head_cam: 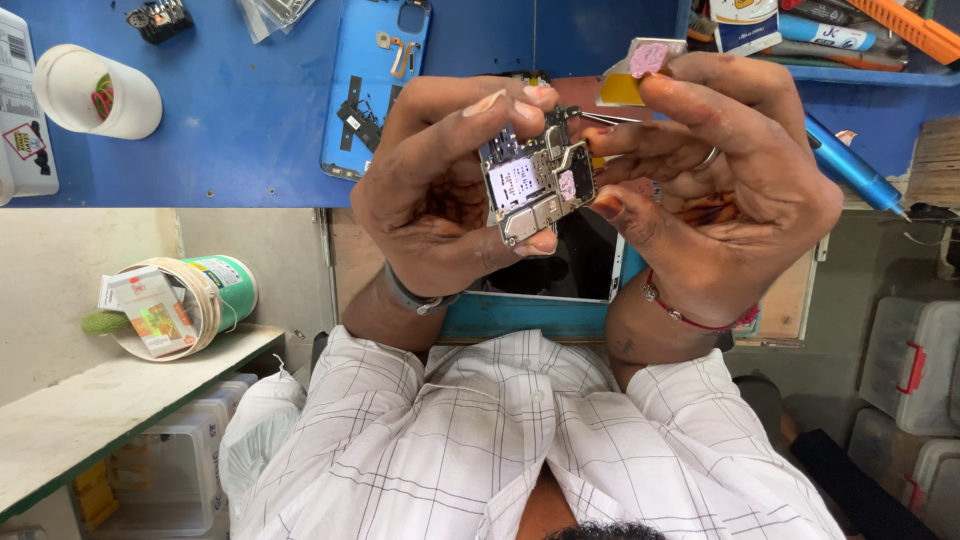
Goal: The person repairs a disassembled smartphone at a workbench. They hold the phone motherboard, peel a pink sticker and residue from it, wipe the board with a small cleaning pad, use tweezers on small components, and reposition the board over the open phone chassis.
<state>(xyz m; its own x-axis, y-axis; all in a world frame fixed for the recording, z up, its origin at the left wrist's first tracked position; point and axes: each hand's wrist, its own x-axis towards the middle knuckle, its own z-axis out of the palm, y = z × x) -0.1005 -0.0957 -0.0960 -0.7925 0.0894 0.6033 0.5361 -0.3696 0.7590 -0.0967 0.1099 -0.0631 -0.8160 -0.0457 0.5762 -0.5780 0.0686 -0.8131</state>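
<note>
Both my hands hold up a small phone circuit board (535, 182) with metal shields and a pink patch. My left hand (440, 190), with a grey wristband, grips its left side between curled fingers and thumb. My right hand (720, 190), wearing a ring and a red bead bracelet, pinches its right edge. A thin metal tool tip (603, 118) pokes out between the fingers of that hand. Under the hands lies an opened phone (575, 270) with a dark screen in a blue frame. A small plate with a pink blob (645, 62) sits just above my right fingers.
On the blue work mat (230, 130) lie a blue phone back cover (375, 80), a white cup (95, 90) and a blue pen-shaped tool (850, 162). A green tub with boxes (185, 305) stands on a shelf at left. Clear plastic bins (910, 365) stand at right.
</note>
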